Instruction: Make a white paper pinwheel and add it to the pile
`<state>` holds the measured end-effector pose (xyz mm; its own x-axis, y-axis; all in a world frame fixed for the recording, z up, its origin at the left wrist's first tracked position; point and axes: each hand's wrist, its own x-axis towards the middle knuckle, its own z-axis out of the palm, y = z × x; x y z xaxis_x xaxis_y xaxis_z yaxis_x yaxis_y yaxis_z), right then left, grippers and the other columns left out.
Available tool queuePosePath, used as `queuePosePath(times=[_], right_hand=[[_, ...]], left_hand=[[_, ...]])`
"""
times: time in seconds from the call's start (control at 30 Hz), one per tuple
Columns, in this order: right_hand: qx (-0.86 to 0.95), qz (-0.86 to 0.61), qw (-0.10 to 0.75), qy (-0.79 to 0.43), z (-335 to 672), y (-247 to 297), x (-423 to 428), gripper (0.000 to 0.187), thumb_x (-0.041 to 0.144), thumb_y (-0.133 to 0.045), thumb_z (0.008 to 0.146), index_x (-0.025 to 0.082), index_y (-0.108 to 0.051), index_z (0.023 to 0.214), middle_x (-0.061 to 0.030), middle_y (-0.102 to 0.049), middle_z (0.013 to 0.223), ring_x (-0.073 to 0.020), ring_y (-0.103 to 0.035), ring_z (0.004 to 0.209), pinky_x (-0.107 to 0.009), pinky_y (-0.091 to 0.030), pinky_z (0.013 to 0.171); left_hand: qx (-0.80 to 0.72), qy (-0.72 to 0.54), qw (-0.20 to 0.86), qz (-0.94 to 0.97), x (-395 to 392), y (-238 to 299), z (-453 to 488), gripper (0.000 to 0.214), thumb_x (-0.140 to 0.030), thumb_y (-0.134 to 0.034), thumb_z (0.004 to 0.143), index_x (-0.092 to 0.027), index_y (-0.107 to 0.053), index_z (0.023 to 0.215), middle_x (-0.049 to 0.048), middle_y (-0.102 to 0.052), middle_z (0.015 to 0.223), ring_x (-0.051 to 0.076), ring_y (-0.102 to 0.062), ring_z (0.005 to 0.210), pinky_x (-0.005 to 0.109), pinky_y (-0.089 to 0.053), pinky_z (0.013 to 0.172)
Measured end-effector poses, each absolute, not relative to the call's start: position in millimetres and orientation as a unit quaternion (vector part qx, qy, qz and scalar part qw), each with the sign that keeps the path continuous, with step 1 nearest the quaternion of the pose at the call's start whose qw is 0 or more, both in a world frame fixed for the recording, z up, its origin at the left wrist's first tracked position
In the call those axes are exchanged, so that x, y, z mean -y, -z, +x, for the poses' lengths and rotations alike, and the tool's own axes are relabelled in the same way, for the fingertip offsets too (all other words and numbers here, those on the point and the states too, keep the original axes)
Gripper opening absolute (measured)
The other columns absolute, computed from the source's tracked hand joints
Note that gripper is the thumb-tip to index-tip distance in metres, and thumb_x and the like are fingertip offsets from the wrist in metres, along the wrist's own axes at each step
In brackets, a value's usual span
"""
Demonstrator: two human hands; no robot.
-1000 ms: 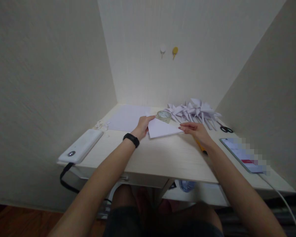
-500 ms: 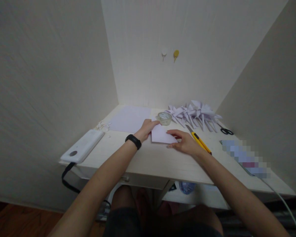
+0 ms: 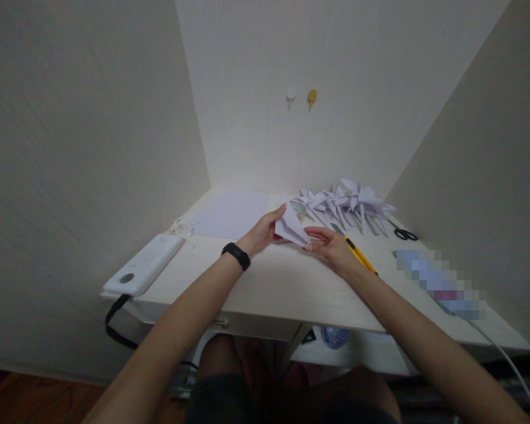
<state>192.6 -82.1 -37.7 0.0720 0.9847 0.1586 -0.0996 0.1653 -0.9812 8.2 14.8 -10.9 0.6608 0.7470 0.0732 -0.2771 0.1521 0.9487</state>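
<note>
Between my hands is a small piece of white paper [image 3: 292, 226], tilted up off the desk with a corner bent over. My left hand [image 3: 267, 228] grips its left side, thumb on top. At the paper's right corner, the thumb and fingers of my right hand [image 3: 329, 247] pinch the edge. A roll of clear tape [image 3: 298, 208] stands just behind, partly covered by the paper. By my right hand lies a yellow utility knife [image 3: 360, 255], its blade end pointing toward the back. Several folded white paper pinwheels [image 3: 353, 203] are heaped at the back right.
A large white sheet [image 3: 232, 213] lies at the back left, with paper scraps [image 3: 182, 226] beside it. A white power bank-like device [image 3: 145, 265] sits on the left edge. Black-handled scissors [image 3: 405, 234] and a blurred-out flat device [image 3: 439, 285] with a cable lie right.
The paper has been lifted and tilted up from its flatter position, its corner now bent over. My left hand has moved slightly up and right, and my right hand shifted with the corner.
</note>
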Motion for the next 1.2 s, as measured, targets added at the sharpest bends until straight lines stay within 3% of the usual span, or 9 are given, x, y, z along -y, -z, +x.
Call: queuePosePath(times=[0.23,0.43,0.63,0.73,0.8,0.9,0.97,1.07,1.2], right_hand=[[0.467,-0.448,0.601,-0.469,195.8,42.3,79.9,0.055,0.039,-0.091,0.05,0.023,-0.072,0.099,-0.0057,-0.075,0.1,-0.0212,-0.068,0.089,-0.034,-0.053,0.082],[0.431,-0.474,0.634,-0.434,199.2,41.9,75.7,0.042,0.051,-0.087,0.054,0.024,-0.07,0.081,-0.0018,-0.07,0.073,-0.0192,-0.062,0.071,-0.03,-0.05,0.062],[0.417,-0.506,0.635,-0.408,204.8,34.2,76.5,0.04,0.054,-0.085,0.053,0.023,-0.066,0.069,-0.0023,-0.07,0.072,-0.0213,-0.065,0.07,-0.036,-0.053,0.068],[0.416,-0.509,0.644,-0.391,213.1,30.2,76.6,0.045,0.049,-0.088,0.051,0.022,-0.069,0.082,-0.0005,-0.069,0.069,-0.0204,-0.065,0.067,-0.038,-0.054,0.069],[0.42,-0.513,0.649,-0.373,220.5,26.7,77.1,0.059,0.043,-0.089,0.049,0.022,-0.07,0.1,0.0042,-0.062,0.058,-0.018,-0.061,0.058,-0.038,-0.055,0.064],[0.438,-0.516,0.654,-0.338,232.1,20.5,78.8,0.078,0.035,-0.089,0.049,0.024,-0.066,0.122,0.0085,-0.055,0.05,-0.016,-0.055,0.05,-0.038,-0.055,0.06],[0.444,-0.515,0.657,-0.326,237.9,16.6,80.3,0.07,0.034,-0.089,0.049,0.023,-0.071,0.116,0.0044,-0.063,0.058,-0.0172,-0.058,0.053,-0.038,-0.055,0.059],[0.447,-0.517,0.648,-0.335,242.2,12.1,82.4,0.043,0.034,-0.089,0.049,0.02,-0.078,0.088,-0.0034,-0.073,0.077,-0.0201,-0.064,0.064,-0.038,-0.056,0.062],[0.454,-0.517,0.631,-0.359,244.0,8.6,83.8,0.031,0.032,-0.089,0.049,0.02,-0.079,0.075,-0.0052,-0.074,0.076,-0.0209,-0.065,0.067,-0.037,-0.056,0.064]], left_hand=[[-0.181,-0.369,0.733,0.542,-11.1,12.0,9.1,0.053,-0.058,-0.075,0.072,-0.012,-0.067,0.097,0.008,-0.068,0.078,0.016,-0.061,0.067,0.027,-0.048,0.063],[-0.212,-0.358,0.729,0.543,-13.8,15.3,10.5,0.042,-0.026,-0.081,0.068,-0.011,-0.067,0.105,0.0138,-0.072,0.099,0.021,-0.067,0.083,0.033,-0.055,0.075],[-0.253,-0.296,0.704,0.593,-20.8,14.2,2.5,0.038,-0.013,-0.075,0.066,-0.011,-0.068,0.103,0.0154,-0.072,0.1,0.024,-0.069,0.081,0.037,-0.059,0.067],[-0.235,-0.212,0.703,0.636,-23.8,10.5,-6.9,0.037,-0.018,-0.079,0.065,-0.011,-0.069,0.1,0.0151,-0.072,0.095,0.023,-0.069,0.076,0.035,-0.059,0.061],[-0.224,-0.18,0.692,0.662,-26.0,8.3,-11.8,0.035,-0.021,-0.082,0.065,-0.011,-0.071,0.097,0.014,-0.072,0.092,0.022,-0.068,0.073,0.032,-0.059,0.058],[-0.232,-0.235,0.663,0.672,-29.6,6.0,-14.5,0.04,-0.022,-0.083,0.066,-0.011,-0.071,0.102,0.012,-0.071,0.09,0.018,-0.066,0.069,0.027,-0.057,0.054],[-0.251,-0.306,0.644,0.655,-31.9,4.9,-14.0,0.054,-0.021,-0.083,0.067,-0.013,-0.066,0.117,0.0087,-0.07,0.086,0.014,-0.064,0.063,0.023,-0.054,0.051],[-0.262,-0.365,0.627,0.637,-33.9,3.0,-12.4,0.072,-0.019,-0.081,0.069,-0.02,-0.055,0.136,0.0025,-0.067,0.075,0.01,-0.058,0.053,0.02,-0.05,0.046],[-0.265,-0.393,0.624,0.622,-31.0,-2.9,-11.2,0.052,-0.015,-0.077,0.07,-0.016,-0.062,0.12,0.0022,-0.066,0.076,0.008,-0.055,0.048,0.019,-0.048,0.044]])
